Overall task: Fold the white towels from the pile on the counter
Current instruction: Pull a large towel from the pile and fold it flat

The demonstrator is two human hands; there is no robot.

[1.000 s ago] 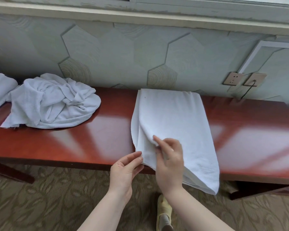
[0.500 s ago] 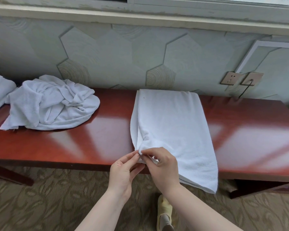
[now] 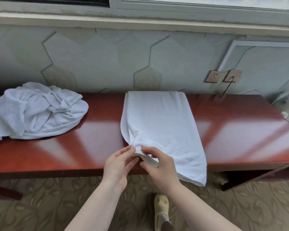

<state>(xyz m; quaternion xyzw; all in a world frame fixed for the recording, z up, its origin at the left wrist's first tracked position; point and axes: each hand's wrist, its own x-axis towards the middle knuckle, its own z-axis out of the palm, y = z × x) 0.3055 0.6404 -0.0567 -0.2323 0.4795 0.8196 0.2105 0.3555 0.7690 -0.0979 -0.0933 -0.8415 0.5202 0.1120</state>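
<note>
Lying lengthwise across the red-brown counter (image 3: 240,139), far edge to near edge: one white towel (image 3: 160,124), folded into a long strip, its near end hanging over the counter's near edge. Towel's near left corner is gathered up between the two hands.

Left hand (image 3: 118,167): at the towel's near left corner, fingertips pinching the bunched corner from the left side.

Right hand (image 3: 158,165): just right of the left hand, nearly touching it, thumb and fingers curled round the layered near edge of the same towel. Both hands sit together at the counter's near edge.

Pile of unfolded white towels (image 3: 35,112): crumpled heap at the far left of the counter, well apart from the hands.

Wall sockets (image 3: 223,76): two, on the patterned wall above the counter's far right.

Slipper (image 3: 161,209): pale yellow, on the carpet below the hands.
</note>
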